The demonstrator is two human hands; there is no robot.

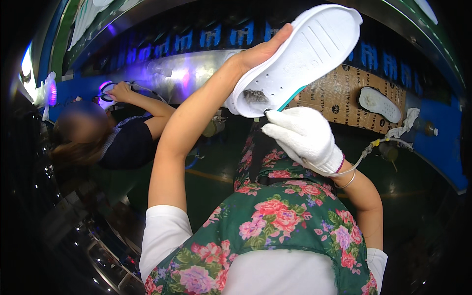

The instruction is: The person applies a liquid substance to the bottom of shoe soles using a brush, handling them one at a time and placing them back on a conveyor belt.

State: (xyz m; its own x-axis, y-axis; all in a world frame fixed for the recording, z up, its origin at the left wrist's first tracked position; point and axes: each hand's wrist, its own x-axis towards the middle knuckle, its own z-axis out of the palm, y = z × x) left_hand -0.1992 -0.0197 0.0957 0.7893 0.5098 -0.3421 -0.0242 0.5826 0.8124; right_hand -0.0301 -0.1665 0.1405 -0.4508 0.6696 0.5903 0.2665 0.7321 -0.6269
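My bare left hand grips a white shoe sole by its left edge and holds it up, tilted, above the bench. Small holes, ridges and a dark patch show on the sole's face; a teal strip runs along its lower right edge. My right hand, in a white knit glove, is closed in a pinch at the sole's lower end. A small dark tip pokes out from its fingertips, touching or almost touching the sole's rim. A thin clear hose runs to the right wrist; the rest of the tool is hidden in the glove.
Another white sole lies on a printed cardboard sheet at the right. Beside it are a crumpled white cloth and a small bottle. A row of blue holders lines the back. At left, a co-worker works under violet light.
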